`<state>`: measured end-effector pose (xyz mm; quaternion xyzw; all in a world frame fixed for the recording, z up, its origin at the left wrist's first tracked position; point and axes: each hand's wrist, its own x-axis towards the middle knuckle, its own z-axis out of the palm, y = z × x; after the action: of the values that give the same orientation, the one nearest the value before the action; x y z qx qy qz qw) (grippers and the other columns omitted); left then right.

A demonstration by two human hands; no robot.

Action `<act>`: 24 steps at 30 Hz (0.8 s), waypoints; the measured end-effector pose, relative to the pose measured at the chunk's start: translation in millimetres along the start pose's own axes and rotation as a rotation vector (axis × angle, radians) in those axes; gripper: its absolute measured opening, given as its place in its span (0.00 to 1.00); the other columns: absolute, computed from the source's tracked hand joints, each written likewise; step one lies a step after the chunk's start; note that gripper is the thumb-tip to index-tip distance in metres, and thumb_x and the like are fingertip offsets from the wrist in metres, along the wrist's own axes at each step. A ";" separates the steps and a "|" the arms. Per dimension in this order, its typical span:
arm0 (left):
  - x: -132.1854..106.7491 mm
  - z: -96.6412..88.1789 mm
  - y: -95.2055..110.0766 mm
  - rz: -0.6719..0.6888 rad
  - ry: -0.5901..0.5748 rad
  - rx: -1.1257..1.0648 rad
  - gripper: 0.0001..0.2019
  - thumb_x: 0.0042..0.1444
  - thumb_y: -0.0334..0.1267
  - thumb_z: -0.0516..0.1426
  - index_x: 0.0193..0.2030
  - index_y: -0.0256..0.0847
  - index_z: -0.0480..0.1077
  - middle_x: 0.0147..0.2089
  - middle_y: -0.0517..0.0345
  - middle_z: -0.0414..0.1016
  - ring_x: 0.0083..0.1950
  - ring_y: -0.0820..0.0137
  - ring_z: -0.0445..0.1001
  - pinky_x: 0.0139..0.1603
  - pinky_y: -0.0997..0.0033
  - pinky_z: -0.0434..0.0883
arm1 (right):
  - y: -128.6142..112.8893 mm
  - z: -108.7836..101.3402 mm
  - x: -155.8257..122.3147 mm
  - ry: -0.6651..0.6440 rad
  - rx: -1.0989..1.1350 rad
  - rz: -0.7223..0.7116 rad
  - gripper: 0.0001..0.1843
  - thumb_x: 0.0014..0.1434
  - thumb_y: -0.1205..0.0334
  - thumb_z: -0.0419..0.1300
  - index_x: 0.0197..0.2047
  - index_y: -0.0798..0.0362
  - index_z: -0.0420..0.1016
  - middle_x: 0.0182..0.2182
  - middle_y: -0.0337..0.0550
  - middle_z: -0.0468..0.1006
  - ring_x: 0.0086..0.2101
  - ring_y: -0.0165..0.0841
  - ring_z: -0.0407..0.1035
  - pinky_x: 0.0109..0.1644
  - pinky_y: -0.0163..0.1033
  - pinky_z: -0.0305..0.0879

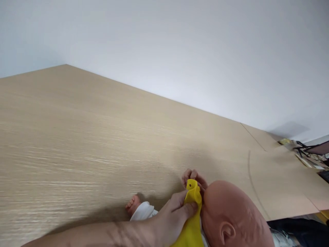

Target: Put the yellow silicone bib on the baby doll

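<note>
A baby doll [236, 209] with a bald head and one ear showing is at the lower right; its small fist [133, 204] sticks out of a white sleeve [144, 211]. At the doll's neck, my left hand [174, 214] pinches a yellow bib [191, 226] between thumb and fingers. The bib's strap end [190, 185], with a small hole, stands up above the thumb. Just beyond that strap, the curled fingers of my right hand [194, 176] touch it from the far side. The doll's head hides the rest of that hand. The bib's lower part leaves the frame.
The doll is above a light wood tabletop [102, 137] that runs back to a pale wall [164, 51]. Blurred clutter [308, 156] lies at the far right end. A dark object [298, 230] is below the table edge at right.
</note>
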<state>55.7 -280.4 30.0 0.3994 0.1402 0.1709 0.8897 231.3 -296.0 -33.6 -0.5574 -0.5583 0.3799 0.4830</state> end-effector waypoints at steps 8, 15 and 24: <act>1.4 4.6 -13.2 -0.095 0.030 -0.052 0.09 0.43 0.46 0.58 0.31 0.47 0.71 0.32 0.58 0.69 0.37 0.63 0.68 0.42 0.66 0.63 | -3.3 -4.4 -28.7 0.266 0.263 -0.073 0.17 0.46 0.52 0.57 0.25 0.53 0.53 0.22 0.40 0.56 0.24 0.28 0.53 0.26 0.33 0.48; 4.9 -1.6 -34.3 -0.153 0.005 -0.009 0.07 0.44 0.48 0.57 0.29 0.51 0.71 0.28 0.59 0.67 0.34 0.64 0.68 0.38 0.66 0.63 | 12.8 -10.7 -56.0 0.329 0.188 -0.155 0.16 0.45 0.51 0.59 0.23 0.50 0.57 0.14 0.38 0.52 0.16 0.28 0.50 0.20 0.33 0.45; 12.0 -5.5 -46.2 -0.180 0.080 0.083 0.06 0.39 0.47 0.56 0.21 0.49 0.67 0.24 0.59 0.60 0.26 0.67 0.62 0.31 0.64 0.59 | 10.1 -18.3 -51.7 -0.120 -0.039 -0.106 0.23 0.37 0.39 0.63 0.26 0.47 0.62 0.18 0.40 0.61 0.21 0.31 0.54 0.22 0.35 0.47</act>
<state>73.2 -300.5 -9.9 0.4143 0.2181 0.1000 0.8779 246.9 -348.4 -44.8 -0.5127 -0.6223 0.3757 0.4569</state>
